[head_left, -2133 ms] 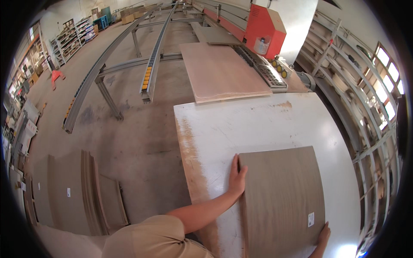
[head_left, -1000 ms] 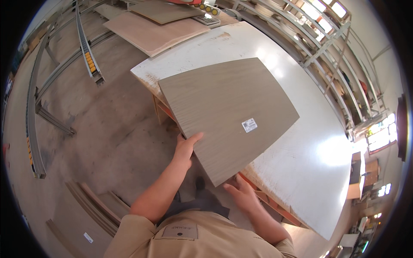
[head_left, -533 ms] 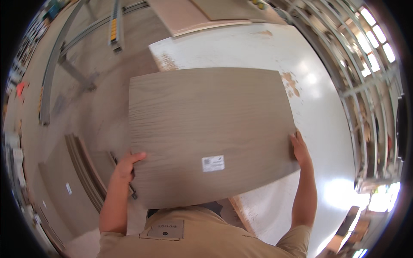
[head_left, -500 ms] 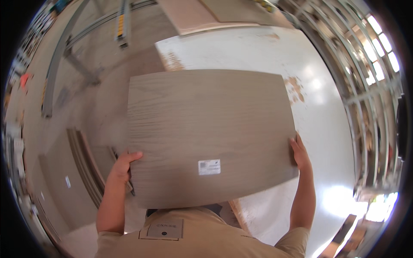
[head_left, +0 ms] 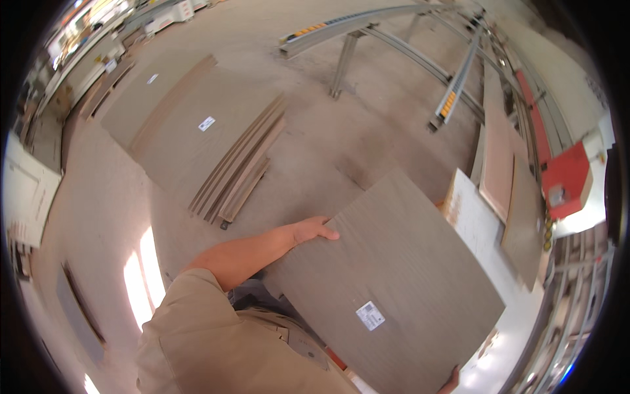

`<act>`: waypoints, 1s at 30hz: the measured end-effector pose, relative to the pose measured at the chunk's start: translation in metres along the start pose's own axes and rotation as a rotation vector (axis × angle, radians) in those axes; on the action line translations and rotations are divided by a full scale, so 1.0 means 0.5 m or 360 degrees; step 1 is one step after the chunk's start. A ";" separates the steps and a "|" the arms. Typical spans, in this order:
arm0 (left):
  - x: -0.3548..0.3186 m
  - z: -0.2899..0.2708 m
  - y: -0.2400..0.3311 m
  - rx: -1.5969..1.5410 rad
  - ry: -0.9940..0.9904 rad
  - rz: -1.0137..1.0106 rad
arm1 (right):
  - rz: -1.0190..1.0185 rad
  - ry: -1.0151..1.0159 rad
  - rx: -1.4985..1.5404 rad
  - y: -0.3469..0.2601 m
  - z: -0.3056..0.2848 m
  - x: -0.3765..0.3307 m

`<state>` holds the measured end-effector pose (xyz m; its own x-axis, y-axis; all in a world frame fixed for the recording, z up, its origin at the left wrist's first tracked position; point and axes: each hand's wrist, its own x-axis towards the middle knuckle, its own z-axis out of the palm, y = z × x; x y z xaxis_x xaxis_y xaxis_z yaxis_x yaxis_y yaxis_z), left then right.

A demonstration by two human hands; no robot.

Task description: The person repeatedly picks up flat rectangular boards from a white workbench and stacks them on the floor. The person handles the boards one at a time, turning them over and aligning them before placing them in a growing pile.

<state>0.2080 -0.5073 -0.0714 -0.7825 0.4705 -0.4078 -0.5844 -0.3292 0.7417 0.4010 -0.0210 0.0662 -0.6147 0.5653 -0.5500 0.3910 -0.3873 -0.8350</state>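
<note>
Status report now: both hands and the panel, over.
Left hand grips panel edge. Right hand barely visible at its lower corner. Panel held above floor, boards lying ahead-left.

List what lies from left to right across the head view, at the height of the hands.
Stack of thin wooden strips on the floor → left hand → large grey wood-grain panel → white worktable → red machine.

Concrete floor (head_left: 367, 131) under stacked boards (head_left: 216, 141)

Grey-brown wood-grain panel (head_left: 400, 276) with white sticker (head_left: 371, 316) — beige sleeve (head_left: 197, 328) — red machine (head_left: 566, 180).
</note>
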 end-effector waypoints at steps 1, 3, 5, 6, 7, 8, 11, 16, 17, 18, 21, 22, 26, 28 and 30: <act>-0.008 -0.009 0.004 -0.0015 -0.0024 0.0036 | -0.0002 -0.0011 -0.0026 0.003 0.019 0.006; -0.051 -0.025 0.017 0.0055 0.0158 0.0022 | 0.0008 -0.0061 -0.0045 0.007 0.043 0.016; -0.120 -0.058 0.039 0.0106 0.0266 0.0000 | 0.0008 -0.0119 -0.0071 0.011 0.071 0.019; -0.155 -0.078 0.055 0.0072 0.0303 0.0015 | 0.0012 -0.0148 -0.0085 0.013 0.089 0.017; -0.191 -0.097 0.070 0.0041 0.0352 0.0008 | -0.0001 -0.0183 -0.0102 0.014 0.108 0.013; -0.227 -0.119 0.083 0.0005 0.0418 0.0014 | -0.0008 -0.0230 -0.0121 0.021 0.132 0.006; -0.334 -0.181 0.116 -0.0088 0.0578 0.0165 | -0.0069 -0.0406 -0.0211 0.032 0.227 0.001; -0.523 -0.381 0.152 -0.0118 0.0839 0.0394 | -0.0201 -0.0807 -0.0319 0.074 0.438 0.013; -0.571 -0.438 0.159 -0.0190 0.0849 0.0449 | -0.0292 -0.0832 -0.0496 0.089 0.501 0.018; -0.613 -0.487 0.165 -0.0067 0.1050 0.0389 | -0.0361 -0.0907 -0.0594 0.108 0.560 0.022; -0.768 -0.641 0.179 0.0028 0.1467 0.0483 | -0.0503 -0.1091 -0.0534 0.186 0.776 0.000; -0.817 -0.667 0.180 -0.0127 0.1654 0.0421 | -0.0501 -0.1073 -0.0749 0.180 0.870 0.001; -1.036 -0.759 0.142 -0.0521 0.1633 0.0869 | -0.0163 -0.1424 -0.1035 0.249 1.284 -0.089; -1.106 -0.792 0.108 -0.0559 0.1807 0.0886 | -0.0111 -0.1697 -0.1174 0.302 1.487 -0.165; -1.148 -0.825 0.073 -0.0612 0.2086 0.0888 | -0.0255 -0.1934 -0.1353 0.369 1.668 -0.255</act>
<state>0.5473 -1.1268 -0.0298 -0.4291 -0.7784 -0.4583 -0.0048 -0.5054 0.8629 -0.0197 -0.7720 -0.0035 -0.7019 -0.5431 -0.4609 0.2750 0.3902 -0.8787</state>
